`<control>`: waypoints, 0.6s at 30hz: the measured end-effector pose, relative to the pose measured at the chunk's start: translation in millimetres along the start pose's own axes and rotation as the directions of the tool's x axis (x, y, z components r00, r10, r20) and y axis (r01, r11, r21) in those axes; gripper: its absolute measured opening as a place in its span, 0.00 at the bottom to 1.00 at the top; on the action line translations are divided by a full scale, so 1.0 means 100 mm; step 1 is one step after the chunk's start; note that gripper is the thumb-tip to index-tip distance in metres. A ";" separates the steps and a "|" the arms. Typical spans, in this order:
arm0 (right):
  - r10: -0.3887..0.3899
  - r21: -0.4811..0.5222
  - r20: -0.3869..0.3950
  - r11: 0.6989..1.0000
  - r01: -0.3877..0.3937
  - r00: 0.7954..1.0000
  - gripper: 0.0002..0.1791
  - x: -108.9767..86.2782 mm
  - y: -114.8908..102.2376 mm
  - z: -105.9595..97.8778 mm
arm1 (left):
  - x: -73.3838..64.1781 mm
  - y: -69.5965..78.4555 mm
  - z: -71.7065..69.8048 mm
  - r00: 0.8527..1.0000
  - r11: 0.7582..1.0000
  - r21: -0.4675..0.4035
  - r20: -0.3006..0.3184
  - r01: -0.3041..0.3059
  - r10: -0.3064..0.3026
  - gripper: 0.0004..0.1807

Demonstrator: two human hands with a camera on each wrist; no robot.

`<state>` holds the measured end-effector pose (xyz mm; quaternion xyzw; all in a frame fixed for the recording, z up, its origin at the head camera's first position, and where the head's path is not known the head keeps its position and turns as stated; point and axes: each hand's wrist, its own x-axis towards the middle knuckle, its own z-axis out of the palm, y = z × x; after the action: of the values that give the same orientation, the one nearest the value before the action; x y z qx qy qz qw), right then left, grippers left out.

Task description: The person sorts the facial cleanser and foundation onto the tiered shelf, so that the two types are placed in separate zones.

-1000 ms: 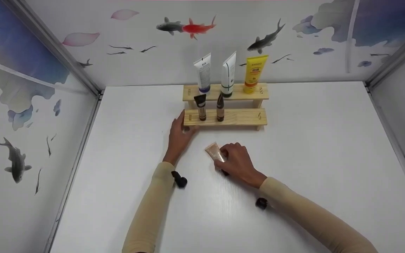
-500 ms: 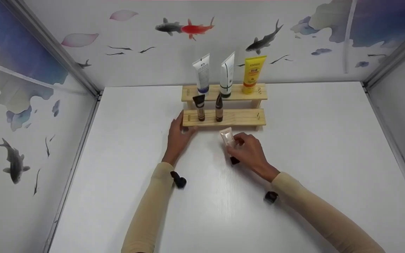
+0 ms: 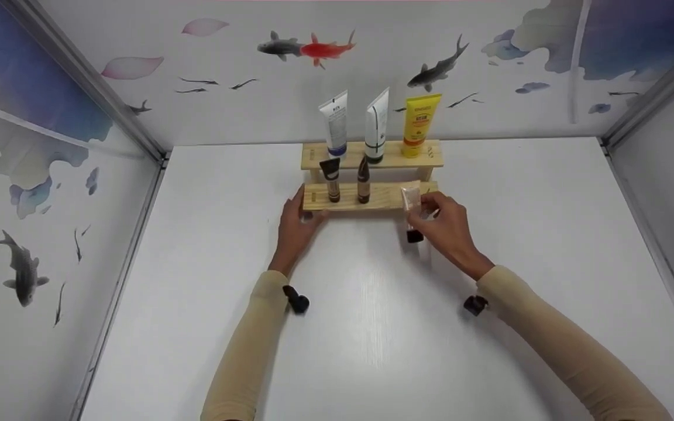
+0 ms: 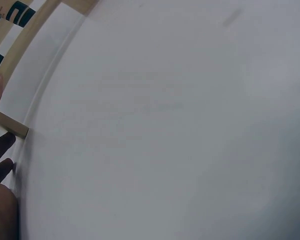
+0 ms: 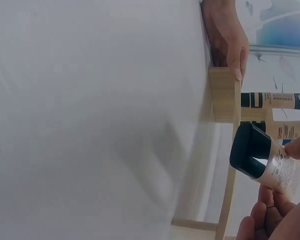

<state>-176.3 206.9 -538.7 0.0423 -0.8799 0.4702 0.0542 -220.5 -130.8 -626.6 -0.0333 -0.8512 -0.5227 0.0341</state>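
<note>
Between thumb and fingers, my right hand (image 3: 448, 228) pinches a small beige squeeze tube (image 3: 411, 199), black cap (image 5: 251, 150) downward. In the head view the tube overlaps the right part of the lower shelf of a two-step wooden rack (image 3: 384, 196). My left hand (image 3: 299, 234) grips the left end of that shelf, its thumb on the front edge in the right wrist view. On the lower shelf stand a black-topped tube (image 3: 332, 181) and a slim dark-topped tube (image 3: 363, 184).
The upper shelf bears a white tube with a blue base (image 3: 336, 126), a white tube with a dark cap (image 3: 377, 128) and a yellow tube (image 3: 420, 126). Painted wall panels (image 3: 226, 111) enclose the white table (image 3: 337, 351) at the back and sides.
My right hand has carried the beige tube forward and to the right, from the table in front of the rack up to the lower shelf's right part. The left hand stays at the rack.
</note>
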 end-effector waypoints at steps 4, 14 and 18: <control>-0.013 0.004 -0.039 1.000 0.013 0.999 0.20 0.10 0.01 -0.09 | -0.01 0.02 -0.01 1.000 1.000 0.010 -0.005 0.003 -0.003 0.51; -0.061 0.001 -0.111 0.998 0.062 0.992 0.19 0.32 0.06 -0.19 | 0.00 0.02 -0.01 1.000 0.999 0.033 -0.009 0.021 -0.020 0.51; -0.062 -0.005 -0.124 0.998 0.062 0.990 0.20 0.38 0.07 -0.20 | 0.00 0.01 0.00 1.000 1.000 0.026 -0.012 0.007 -0.007 0.51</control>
<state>-214.1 226.5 -528.5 0.0402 -0.8735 0.4693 0.1233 -220.5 -130.8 -625.6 -0.0267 -0.8578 -0.5119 0.0379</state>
